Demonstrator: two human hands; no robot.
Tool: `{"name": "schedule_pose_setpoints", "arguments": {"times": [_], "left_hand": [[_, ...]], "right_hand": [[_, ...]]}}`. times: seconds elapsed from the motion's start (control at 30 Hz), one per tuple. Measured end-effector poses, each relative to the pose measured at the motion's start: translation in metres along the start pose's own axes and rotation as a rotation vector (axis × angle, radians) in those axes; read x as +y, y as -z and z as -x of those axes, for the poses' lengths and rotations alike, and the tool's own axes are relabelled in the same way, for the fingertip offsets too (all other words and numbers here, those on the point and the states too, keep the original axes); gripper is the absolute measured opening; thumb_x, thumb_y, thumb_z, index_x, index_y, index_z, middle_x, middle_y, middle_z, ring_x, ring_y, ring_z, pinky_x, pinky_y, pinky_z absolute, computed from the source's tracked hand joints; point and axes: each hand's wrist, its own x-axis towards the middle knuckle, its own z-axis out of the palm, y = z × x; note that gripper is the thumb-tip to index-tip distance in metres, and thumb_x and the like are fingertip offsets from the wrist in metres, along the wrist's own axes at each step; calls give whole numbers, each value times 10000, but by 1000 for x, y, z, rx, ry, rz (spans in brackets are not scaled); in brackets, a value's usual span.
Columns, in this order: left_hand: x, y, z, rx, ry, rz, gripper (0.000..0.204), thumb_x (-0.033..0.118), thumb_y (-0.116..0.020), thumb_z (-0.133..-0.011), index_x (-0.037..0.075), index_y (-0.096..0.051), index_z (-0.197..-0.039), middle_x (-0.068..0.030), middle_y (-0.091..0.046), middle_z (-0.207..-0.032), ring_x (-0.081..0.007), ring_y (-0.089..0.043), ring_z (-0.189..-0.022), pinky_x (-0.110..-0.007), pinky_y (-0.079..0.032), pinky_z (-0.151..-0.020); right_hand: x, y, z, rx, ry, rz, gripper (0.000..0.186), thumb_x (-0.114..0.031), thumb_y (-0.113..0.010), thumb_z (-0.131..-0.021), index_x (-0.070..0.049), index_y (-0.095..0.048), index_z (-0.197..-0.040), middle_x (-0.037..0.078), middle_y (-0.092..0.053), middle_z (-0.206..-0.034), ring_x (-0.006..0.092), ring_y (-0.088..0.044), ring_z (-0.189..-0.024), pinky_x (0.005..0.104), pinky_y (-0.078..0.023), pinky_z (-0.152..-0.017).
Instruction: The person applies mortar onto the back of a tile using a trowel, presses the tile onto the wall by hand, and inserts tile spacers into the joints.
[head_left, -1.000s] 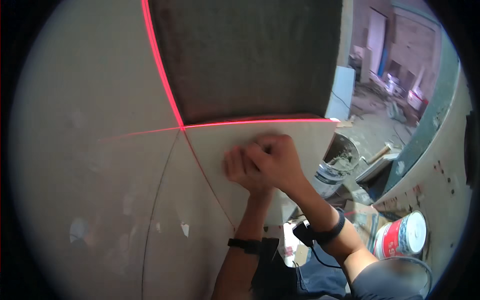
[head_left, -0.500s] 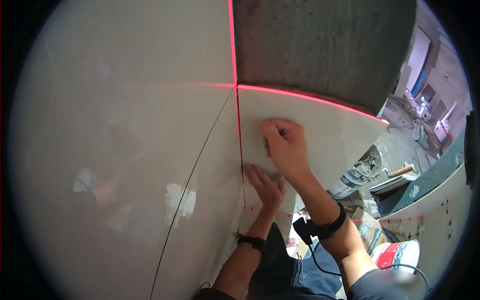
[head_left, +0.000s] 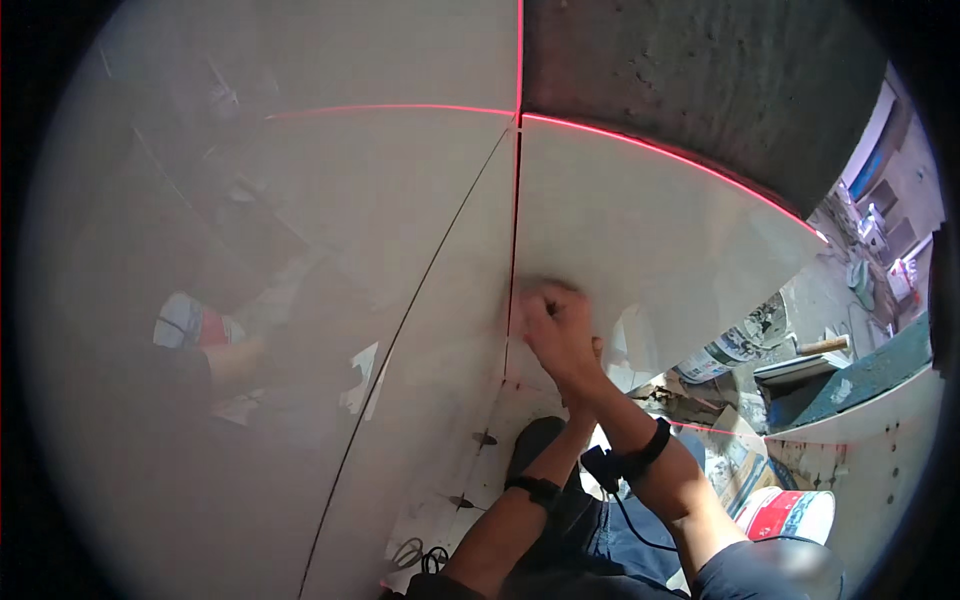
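Note:
My right hand (head_left: 557, 328) is curled into a fist at the glossy pale wall tile (head_left: 655, 225), close to the dark vertical joint (head_left: 516, 220). Nothing shows in its fingers. My left hand (head_left: 596, 350) is lower, mostly covered by my right hand and forearm; only a bit of it peeks out, so its fingers cannot be read. A large pale tile (head_left: 250, 250) fills the left side, crossed by a thin dark slanting line (head_left: 400, 325). A red laser line (head_left: 680, 155) runs along the tile's upper edge and meets a vertical one at the corner.
Bare dark grey wall (head_left: 690, 80) rises above the tile. At right stand a smeared bucket (head_left: 735, 350), a wooden handle (head_left: 822, 346), a teal board (head_left: 865, 370) and a red-and-white bucket (head_left: 780, 515). A black cable (head_left: 640, 535) hangs from my right wrist strap.
My right fist has come down the tile, nearer the joint. My left hand has gone from lying flat at the joint to behind my right forearm. The view has shifted.

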Motion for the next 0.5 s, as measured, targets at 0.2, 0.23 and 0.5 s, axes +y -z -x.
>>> {"name": "schedule_pose_setpoints", "arguments": {"times": [0.2,0.23,0.5], "left_hand": [[32,-1,-4,431,-278,-258,471,400,-717,-982,12,-638,-1236,-102,-695,-1102,-265,-655,-1024,-387,-489,-920],[27,-4,-3,437,-310,-325,473,396,-724,-977,10,-638,-1235,-108,-699,-1088,-275,-659,-1015,-394,-492,-919],[-13,34,-28,187,-284,-590,1277,418,-878,-799,-24,1,-1614,-308,-62,-1654,-453,-132,-1543,-516,-285,-1215]], "right_hand": [[5,-2,15,-38,84,138,253,-140,-640,-885,55,-634,-724,173,-559,-580,209,-533,-509,385,-435,-525],[11,1,13,-22,79,147,253,-140,-640,-885,55,-634,-724,173,-559,-580,209,-533,-509,385,-435,-525],[60,91,74,39,21,463,309,-233,-674,-920,5,-660,-722,203,-631,-651,419,-632,-602,482,-503,-583]]}}
